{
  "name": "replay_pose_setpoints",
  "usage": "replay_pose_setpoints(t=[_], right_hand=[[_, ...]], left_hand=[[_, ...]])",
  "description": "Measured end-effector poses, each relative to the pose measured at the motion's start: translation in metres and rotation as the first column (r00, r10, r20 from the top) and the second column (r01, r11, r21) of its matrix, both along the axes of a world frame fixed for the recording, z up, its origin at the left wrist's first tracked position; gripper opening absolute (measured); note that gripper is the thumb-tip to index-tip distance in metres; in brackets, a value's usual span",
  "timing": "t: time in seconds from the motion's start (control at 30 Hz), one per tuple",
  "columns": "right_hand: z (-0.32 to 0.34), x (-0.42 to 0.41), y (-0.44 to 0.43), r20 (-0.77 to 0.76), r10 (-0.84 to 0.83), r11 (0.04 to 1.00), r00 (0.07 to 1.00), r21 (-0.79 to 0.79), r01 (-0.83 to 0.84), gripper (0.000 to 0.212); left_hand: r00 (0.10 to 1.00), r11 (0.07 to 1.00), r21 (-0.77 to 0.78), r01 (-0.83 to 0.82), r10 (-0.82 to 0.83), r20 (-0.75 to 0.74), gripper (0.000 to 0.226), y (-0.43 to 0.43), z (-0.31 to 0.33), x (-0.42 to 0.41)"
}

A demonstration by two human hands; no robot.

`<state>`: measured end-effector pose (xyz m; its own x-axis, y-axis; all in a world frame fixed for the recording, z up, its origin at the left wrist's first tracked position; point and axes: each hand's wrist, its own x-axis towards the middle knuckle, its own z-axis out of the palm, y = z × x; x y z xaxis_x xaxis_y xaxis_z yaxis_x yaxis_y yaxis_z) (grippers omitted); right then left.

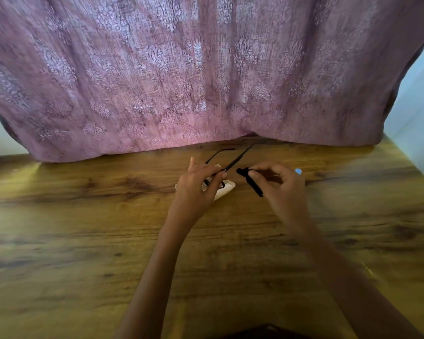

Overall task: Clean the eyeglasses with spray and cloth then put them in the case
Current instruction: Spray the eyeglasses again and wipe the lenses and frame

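- left hand [201, 182]: fingers curled round the front of the eyeglasses [225, 170], thumb on top, index finger sticking up free; wrist bent, forearm running in from low centre.
- eyeglasses held directly above the white case [227, 188], which looks like the task's case; temples unfolded, pointing away past the case's far side. Touching the case or hovering: cannot tell.
- right hand [279, 184]: just right of the case, thumb and fingers pinching a black item [253, 183], its free end aimed at the glasses; forearm comes in from lower right.
- black item: rolled cloth or slim sprayer, too blurred to tell.
- small light-blue thing [298, 171] peeks out beyond the right hand, farther right of the case; possibly a spray cap, unsure.
- step, my read: cleaning stage, glasses not yet stowed.
- doing it well: grip the frame by the rim, keep fingertips off the lenses, hold the glasses steady and bring the black item to each lens in turn, light pressure so the temples don't twist.
- case sits on the wooden surface [83, 216]; pink curtain [206, 69] hangs beyond the case at the far edge.
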<state>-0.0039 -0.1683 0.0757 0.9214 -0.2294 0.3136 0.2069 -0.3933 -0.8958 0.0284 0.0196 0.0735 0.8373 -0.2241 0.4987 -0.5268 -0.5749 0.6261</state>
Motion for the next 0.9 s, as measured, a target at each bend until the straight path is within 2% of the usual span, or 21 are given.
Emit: replay_pose_setpoints(t=[0.17, 0.23, 0.3, 0.4, 0.57, 0.67, 0.8, 0.9], right_hand=[[0.013, -0.004, 0.011, 0.089, -0.018, 0.994, 0.996, 0.109, 0.008, 0.012], [0.018, -0.004, 0.016, 0.153, -0.03, 0.995, 0.988, 0.096, 0.016, 0.012], [0.021, -0.003, 0.021, 0.19, 0.004, 1.0, 0.982, 0.013, -0.007, 0.009], [0.021, 0.0, 0.023, 0.15, 0.167, 0.981, 0.975, -0.124, -0.149, 0.011], [0.013, 0.002, 0.02, 0.153, 0.357, 0.876, 0.922, -0.397, -0.273, 0.033], [0.005, 0.008, 0.018, 0.201, 0.38, 0.809, 0.903, -0.546, -0.219, 0.039], [0.004, 0.012, 0.019, 0.29, 0.337, 0.776, 0.896, -0.624, -0.09, 0.027], [0.006, 0.015, 0.018, 0.319, 0.332, 0.714, 0.887, -0.7, -0.015, 0.025]], left_hand=[[1.0, 1.0, 0.013, 0.024, -0.024, 0.002, 0.015, -0.001, 0.002, -0.001], [0.999, 0.999, 0.015, 0.05, -0.05, 0.0, 0.015, -0.001, 0.003, -0.002], [0.998, 0.997, 0.033, 0.065, -0.064, -0.026, 0.021, -0.002, 0.004, -0.003], [0.997, 0.997, 0.053, 0.061, -0.058, -0.058, 0.026, -0.003, 0.004, -0.003], [0.998, 0.996, 0.064, 0.063, -0.062, -0.021, 0.019, 0.001, 0.002, -0.002], [0.997, 0.996, 0.059, 0.073, -0.072, -0.023, 0.023, 0.001, 0.005, -0.002], [0.994, 0.993, 0.063, 0.101, -0.099, -0.035, 0.031, 0.001, 0.007, -0.002], [0.995, 0.992, 0.079, 0.102, -0.101, -0.006, 0.025, 0.003, 0.009, -0.004]])
